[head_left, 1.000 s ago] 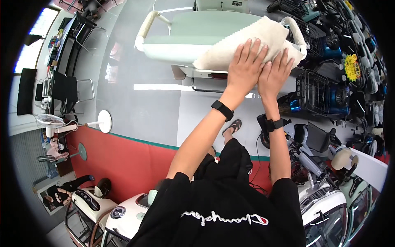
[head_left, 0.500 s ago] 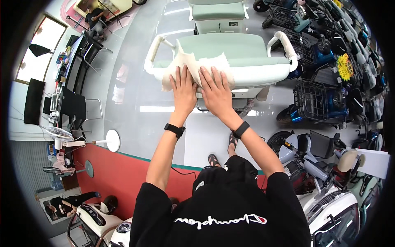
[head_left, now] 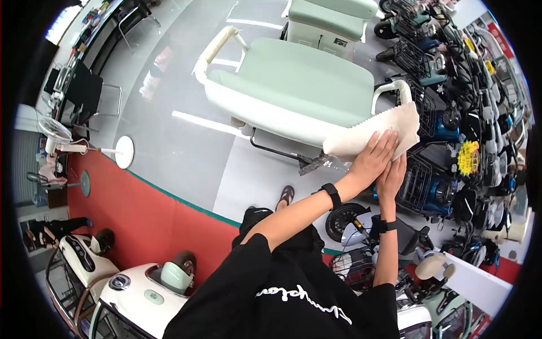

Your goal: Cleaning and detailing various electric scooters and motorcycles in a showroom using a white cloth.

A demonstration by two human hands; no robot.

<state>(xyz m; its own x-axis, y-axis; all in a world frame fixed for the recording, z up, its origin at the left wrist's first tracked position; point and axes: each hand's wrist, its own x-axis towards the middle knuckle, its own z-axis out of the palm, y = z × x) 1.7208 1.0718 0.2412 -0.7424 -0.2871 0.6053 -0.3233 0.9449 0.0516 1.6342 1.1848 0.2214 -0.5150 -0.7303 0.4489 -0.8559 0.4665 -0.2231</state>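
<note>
A: State the principal change.

B: The cream, zigzag-edged fabric cloth [head_left: 367, 135] has crossed from the left end of the seat to the right. Half a second ago it stood bunched in peaks by the left armrest; it now lies flatter over the right front corner, near the white, looped right armrest [head_left: 389, 87].

A: Bearing on the work?

B: In my judgement, attention has passed to the right end. The glossy white, rounded front rim [head_left: 259, 116] is uncovered along its left and middle stretches (surface condition cannot be graded from here).

A: Hands?

B: The left hand [head_left: 372, 155] rests on the cloth, fingers extended and unclenched. The right hand [head_left: 391, 178] sits close beside it at the cloth's lower edge, fingers likewise straight. Neither appears to grip; the palms' undersides are hidden.

A: Further differences?

B: The pale green padded seat cushion [head_left: 307, 82], nearly level in the earlier view, now slants down to the right. The left forearm reaches across to the right. The seated person at upper left has gone from view, and more of the white, round-nosed vehicle [head_left: 132, 288] shows at lower left.
</note>
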